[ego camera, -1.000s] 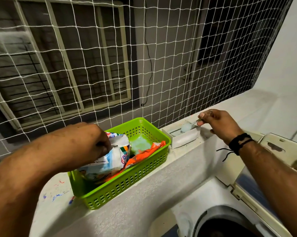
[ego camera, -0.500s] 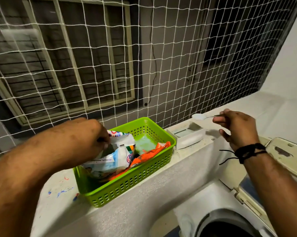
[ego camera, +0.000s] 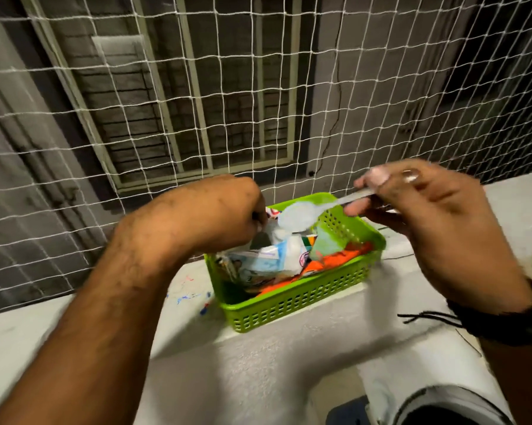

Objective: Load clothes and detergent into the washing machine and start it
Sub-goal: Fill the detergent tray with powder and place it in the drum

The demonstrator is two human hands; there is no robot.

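Observation:
A green plastic basket point(ego camera: 298, 302) stands on the pale ledge and holds a white and blue detergent pouch point(ego camera: 267, 262) and an orange packet point(ego camera: 335, 262). My left hand point(ego camera: 203, 216) grips the top edge of the detergent pouch, fingers curled into its mouth. My right hand point(ego camera: 436, 228) pinches the handle of a white plastic spoon point(ego camera: 298, 216), whose bowl hovers just above the pouch opening. The washing machine's dark drum opening point(ego camera: 452, 409) shows at the bottom right.
A white rope net point(ego camera: 258, 87) runs along the back of the ledge point(ego camera: 289, 348), with a barred window behind it. Paint flecks mark the ledge left of the basket. A black cord band circles my right wrist.
My right hand has carried the spoon left from the small white tray on the ledge to over the pouch. The view has swung left and down. My left hand kept its grip.

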